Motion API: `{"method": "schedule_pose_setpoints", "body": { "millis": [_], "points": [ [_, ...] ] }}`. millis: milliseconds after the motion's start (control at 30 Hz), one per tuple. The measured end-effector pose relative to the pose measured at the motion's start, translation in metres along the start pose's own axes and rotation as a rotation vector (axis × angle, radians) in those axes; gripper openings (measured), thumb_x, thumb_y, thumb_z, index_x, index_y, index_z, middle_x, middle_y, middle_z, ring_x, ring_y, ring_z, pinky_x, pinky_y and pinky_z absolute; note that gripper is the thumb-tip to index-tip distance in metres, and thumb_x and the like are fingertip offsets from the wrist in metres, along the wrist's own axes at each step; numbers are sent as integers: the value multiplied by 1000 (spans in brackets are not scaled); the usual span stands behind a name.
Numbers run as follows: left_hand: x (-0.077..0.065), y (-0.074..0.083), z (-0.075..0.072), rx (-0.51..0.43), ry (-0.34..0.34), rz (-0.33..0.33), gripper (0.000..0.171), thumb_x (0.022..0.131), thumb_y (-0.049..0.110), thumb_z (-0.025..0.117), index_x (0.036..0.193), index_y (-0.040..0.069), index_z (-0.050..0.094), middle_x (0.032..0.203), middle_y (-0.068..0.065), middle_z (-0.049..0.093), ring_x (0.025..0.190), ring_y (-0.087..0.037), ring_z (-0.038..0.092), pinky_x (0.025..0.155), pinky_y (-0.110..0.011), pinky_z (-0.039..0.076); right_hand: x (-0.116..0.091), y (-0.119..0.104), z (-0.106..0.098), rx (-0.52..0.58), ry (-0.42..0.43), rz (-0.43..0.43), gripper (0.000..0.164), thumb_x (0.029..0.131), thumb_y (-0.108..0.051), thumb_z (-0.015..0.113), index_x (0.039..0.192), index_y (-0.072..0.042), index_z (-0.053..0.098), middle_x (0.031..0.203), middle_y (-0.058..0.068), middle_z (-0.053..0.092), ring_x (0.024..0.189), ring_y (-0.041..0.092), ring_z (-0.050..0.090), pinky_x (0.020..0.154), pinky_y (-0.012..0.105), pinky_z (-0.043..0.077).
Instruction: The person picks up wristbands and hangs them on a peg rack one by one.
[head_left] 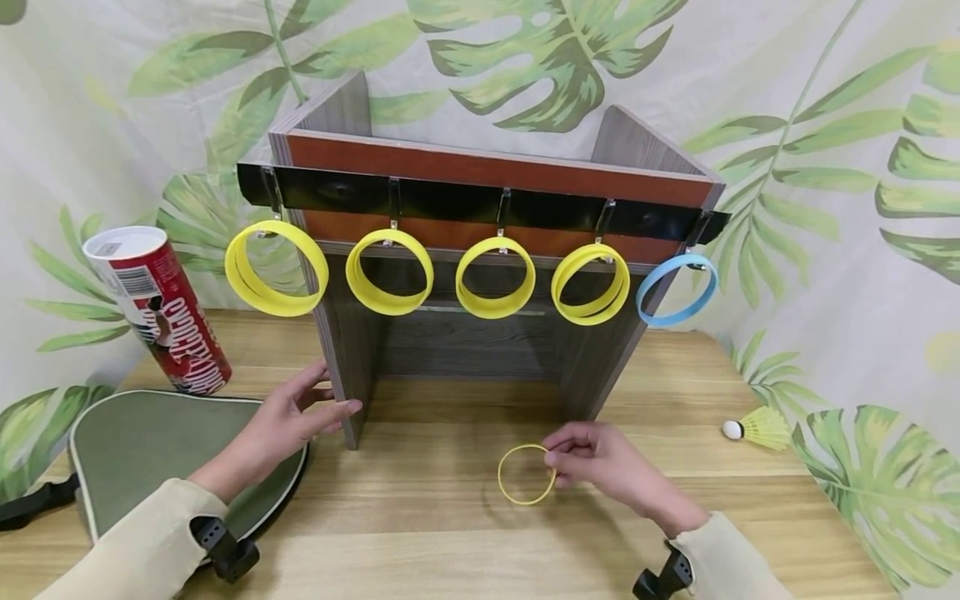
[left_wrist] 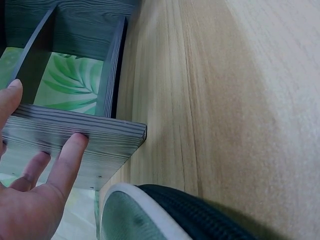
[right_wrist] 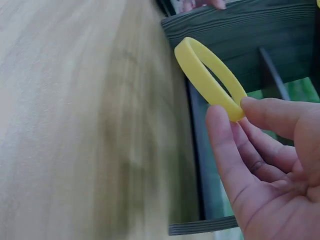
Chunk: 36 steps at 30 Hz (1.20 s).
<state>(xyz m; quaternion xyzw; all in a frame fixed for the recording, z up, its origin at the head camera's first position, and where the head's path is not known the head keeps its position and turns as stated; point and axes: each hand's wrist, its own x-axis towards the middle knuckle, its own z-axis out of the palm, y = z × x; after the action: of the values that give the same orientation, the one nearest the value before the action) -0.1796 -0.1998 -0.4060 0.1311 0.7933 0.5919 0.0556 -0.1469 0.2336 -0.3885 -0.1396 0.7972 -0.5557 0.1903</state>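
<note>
Between thumb and fingertips my right hand point(head_left: 600, 462) pinches a yellow wristband point(right_wrist: 200, 75), held by one side above the table in front of the grey wooden rack point(head_left: 358, 358). My left hand point(head_left: 285, 429) grips the front edge of the rack's left side panel, thumb at the edge and fingers against the outer face. Along the rack's top runs a black strip point(head_left: 450, 200) with metal hooks point(head_left: 394, 200). Several yellow wristbands point(head_left: 495, 308) hang there, one or more to a hook. A blue wristband point(head_left: 675, 319) hangs from the rightmost hook.
Under my left forearm lies a green bag point(head_left: 165, 450) with white piping and a black strap. Behind it leans a red-and-white can point(head_left: 168, 317). A yellow shuttlecock point(head_left: 761, 428) rests on the wooden table point(head_left: 420, 533) at right. Leaf-print cloth point(head_left: 810, 150) hangs behind the rack.
</note>
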Motion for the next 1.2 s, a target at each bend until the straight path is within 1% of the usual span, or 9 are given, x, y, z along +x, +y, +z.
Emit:
{"method": "schedule_pose_setpoints", "body": {
  "millis": [133, 300, 467, 567, 767, 867, 1000, 1133, 1200],
  "points": [
    [-1, 1, 0, 0, -1, 2, 74, 104, 24, 68, 166, 20, 29, 159, -20, 42, 116, 3, 59, 91, -30, 63, -6, -10, -7, -26, -16, -53, 37, 100, -12, 71, 121, 18, 61, 99, 12, 72, 84, 9, 72, 81, 33, 65],
    [-2, 1, 0, -4, -3, -7, 74, 104, 24, 68, 166, 19, 28, 159, -21, 43, 116, 4, 59, 92, -30, 63, -15, -24, -16, -36, -26, -153, 28, 100, -8, 70, 116, 13, 63, 94, 3, 73, 85, 9, 73, 82, 37, 66],
    [-2, 1, -1, -9, -2, -15, 76, 104, 25, 68, 167, 19, 27, 159, -22, 42, 115, 5, 59, 92, -30, 62, -24, -41, -26, -64, -18, -308, 17, 99, 0, 68, 112, 11, 66, 94, -1, 74, 85, 6, 72, 78, 32, 66],
    [-3, 1, -2, -10, 2, -18, 76, 104, 25, 68, 167, 19, 27, 158, -22, 43, 115, 5, 59, 91, -29, 62, -31, -54, -33, -88, -2, -378, 14, 99, 3, 66, 111, 11, 66, 96, -4, 75, 86, 7, 73, 78, 30, 65],
    [-2, 2, -1, -2, -3, -16, 76, 104, 26, 68, 167, 19, 27, 159, -21, 42, 116, 4, 59, 92, -29, 63, -47, -76, -47, -98, 89, -409, 14, 100, 6, 63, 113, 3, 67, 99, -6, 76, 85, 9, 74, 79, 28, 64],
    [-2, 3, -1, 1, -5, -16, 76, 104, 26, 68, 167, 19, 26, 161, -21, 40, 117, 4, 58, 92, -30, 63, -52, -82, -53, -41, 145, -452, 20, 99, 11, 61, 113, -1, 69, 101, -3, 77, 86, 10, 75, 79, 29, 65],
    [-2, 3, -1, 3, -5, -20, 77, 104, 27, 68, 167, 19, 26, 161, -21, 40, 117, 2, 58, 93, -31, 63, -55, -88, -59, 59, 237, -526, 27, 98, 16, 57, 113, -2, 70, 102, 0, 79, 88, 11, 76, 79, 26, 64],
    [-1, 2, -1, 3, -6, -20, 77, 104, 27, 68, 167, 20, 26, 161, -21, 40, 118, 1, 58, 93, -31, 63, -56, -93, -63, 243, 297, -606, 30, 100, 20, 50, 114, 1, 68, 103, 5, 78, 94, 14, 76, 82, 26, 64],
    [-1, 2, -1, 2, -7, -21, 77, 104, 27, 68, 168, 20, 25, 161, -21, 40, 118, 1, 58, 93, -31, 63, -55, -95, -65, 360, 292, -668, 31, 101, 21, 46, 115, 4, 67, 106, 10, 77, 98, 17, 76, 84, 28, 64]
  ]
}}
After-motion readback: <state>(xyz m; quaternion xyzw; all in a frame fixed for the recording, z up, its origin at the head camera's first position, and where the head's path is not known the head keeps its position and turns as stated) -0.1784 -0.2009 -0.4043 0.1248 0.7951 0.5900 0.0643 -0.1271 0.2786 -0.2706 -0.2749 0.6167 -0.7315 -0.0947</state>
